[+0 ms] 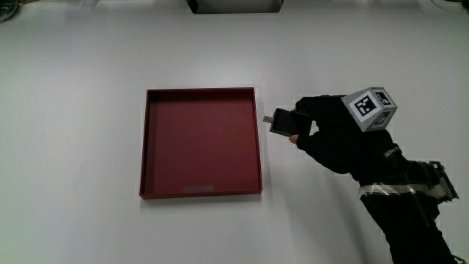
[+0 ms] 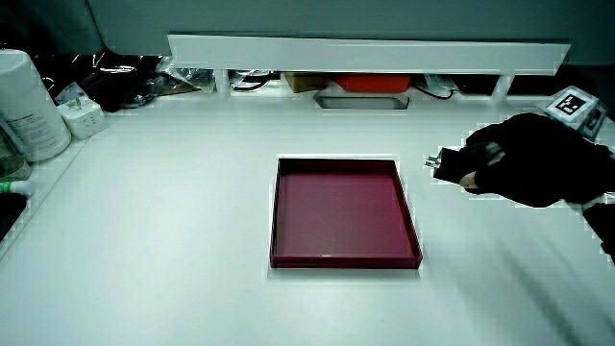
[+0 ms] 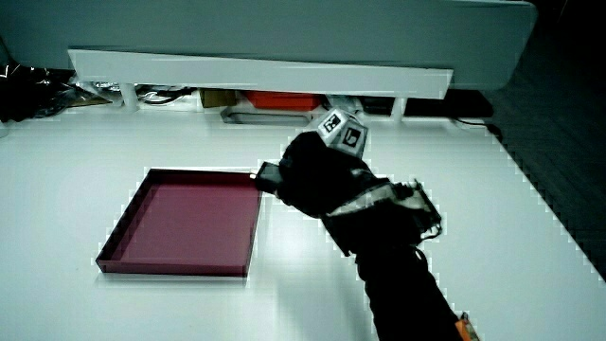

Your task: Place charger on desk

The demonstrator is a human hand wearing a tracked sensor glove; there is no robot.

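Gloved in black fabric, the hand (image 1: 331,132) pinches a small dark charger (image 1: 283,121) between thumb and curled fingers (image 1: 294,138), holding it beside the outer wall of a red tray (image 1: 201,192) on the white desk (image 1: 73,147). The charger is a flat, boxy block with a matte dark face, and a short metal prong juts from its end toward the tray; whether it rests on the desk surface or hangs just above it cannot be told. In both side views the charger (image 2: 448,166) (image 3: 269,174) sits at the tray's corner farther from the person, just outside the wall.

One tray lies on the desk: shallow, square, thin-walled, with a smooth dark-red floor and nothing in it. One patterned cube (image 1: 371,108), white with black square markings, rides on the back of the hand. The forearm (image 3: 398,265) wears a black sleeve with a pale strap across the wrist.

Along the desk's edge farthest from the person, a low white partition (image 2: 365,53) runs the width of the desk, with one orange-red object (image 2: 375,84) and tangled cables tucked under it. A white cylindrical container (image 2: 27,104) and a small white boxy object (image 2: 85,117) stand near a corner of the desk in a side view.
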